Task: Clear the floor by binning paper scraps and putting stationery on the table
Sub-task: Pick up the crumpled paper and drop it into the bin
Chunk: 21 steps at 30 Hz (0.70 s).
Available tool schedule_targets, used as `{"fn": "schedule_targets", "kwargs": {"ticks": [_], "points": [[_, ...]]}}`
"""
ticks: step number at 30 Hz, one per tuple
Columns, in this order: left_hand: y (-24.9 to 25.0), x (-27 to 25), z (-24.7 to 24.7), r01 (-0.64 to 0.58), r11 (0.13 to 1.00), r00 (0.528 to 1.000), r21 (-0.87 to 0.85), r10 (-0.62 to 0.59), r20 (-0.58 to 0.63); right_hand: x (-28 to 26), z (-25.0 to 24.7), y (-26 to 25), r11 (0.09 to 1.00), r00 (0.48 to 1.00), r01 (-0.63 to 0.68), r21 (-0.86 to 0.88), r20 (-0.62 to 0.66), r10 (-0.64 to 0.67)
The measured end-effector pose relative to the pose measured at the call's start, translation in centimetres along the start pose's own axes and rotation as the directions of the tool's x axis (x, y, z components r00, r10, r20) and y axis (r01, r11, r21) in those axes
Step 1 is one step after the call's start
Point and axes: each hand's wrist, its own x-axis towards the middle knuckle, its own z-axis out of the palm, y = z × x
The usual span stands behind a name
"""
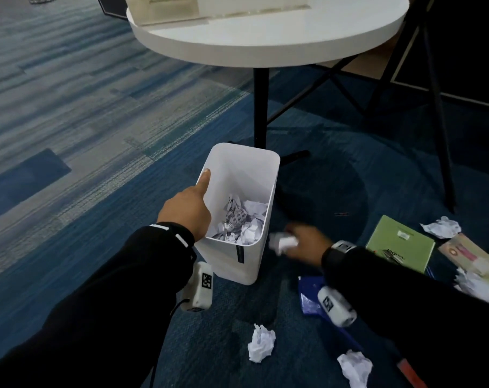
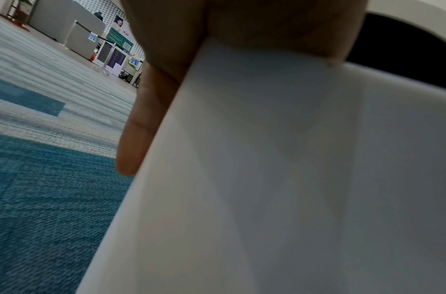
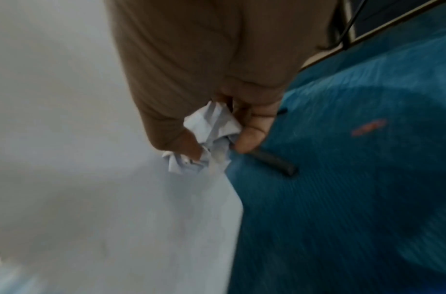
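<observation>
A white bin (image 1: 223, 259) stands on the blue carpet with several crumpled papers (image 1: 240, 219) inside. My left hand (image 1: 194, 203) grips its left rim, thumb along the edge. In the left wrist view, fingers (image 2: 139, 129) lie against the outside of the bin wall (image 2: 267, 159). My right hand (image 1: 296, 242) holds a crumpled paper ball (image 1: 284, 243) just right of the bin, below rim height. The right wrist view shows that paper ball (image 3: 209, 135) pinched between fingers and thumb, beside the bin wall (image 3: 78, 139).
Paper scraps lie on the floor in front (image 1: 261, 343), (image 1: 355, 366) and at right (image 1: 440, 226). A green notebook (image 1: 400, 243), a blue item (image 1: 310, 298) and a red pen (image 1: 409, 371) lie at right. A round white table (image 1: 265, 49) stands behind on a black leg (image 1: 259, 107).
</observation>
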Motion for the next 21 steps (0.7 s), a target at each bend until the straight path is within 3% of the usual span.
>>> {"fn": "schedule_targets", "kwargs": {"ticks": [4, 7, 9, 13, 15, 18, 21], "points": [[0.4, -0.1, -0.3, -0.007, 1.0, 1.0, 0.0, 0.007, 0.012, -1.0, -10.0, -3.7, 0.986, 0.933, 0.03, 0.166, -0.359, 0.032], [0.5, 0.0, -0.2, -0.007, 1.0, 1.0, -0.003, 0.008, 0.016, -2.0, -14.8, -7.6, 0.953, 0.878, 0.17, 0.251, -0.478, -0.03], [0.7, 0.2, -0.2, -0.016, 1.0, 1.0, -0.003, 0.016, 0.017, -2.0, -15.8, -9.8, 0.954, 0.88, 0.24, 0.182, -0.456, -0.134], [0.7, 0.5, -0.2, -0.025, 1.0, 0.999, -0.001, 0.025, 0.037, -0.7, -14.9, -12.4, 0.956, 0.924, 0.291, 0.049, -0.274, -0.267], [0.6, 0.6, -0.2, -0.027, 1.0, 0.999, -0.005, 0.027, 0.037, -0.2, -14.5, -12.3, 0.956, 0.929, 0.275, 0.103, -0.286, -0.236], [0.6, 0.5, -0.2, -0.033, 0.999, 0.999, -0.012, 0.033, 0.034, -0.3, -13.2, -9.5, 0.968, 0.903, 0.205, 0.142, -0.409, -0.131], [0.5, 0.6, 0.0, -0.036, 0.999, 0.999, -0.009, 0.036, 0.026, -1.1, -9.5, -5.2, 0.981, 0.93, 0.098, 0.169, -0.366, -0.03]]}}
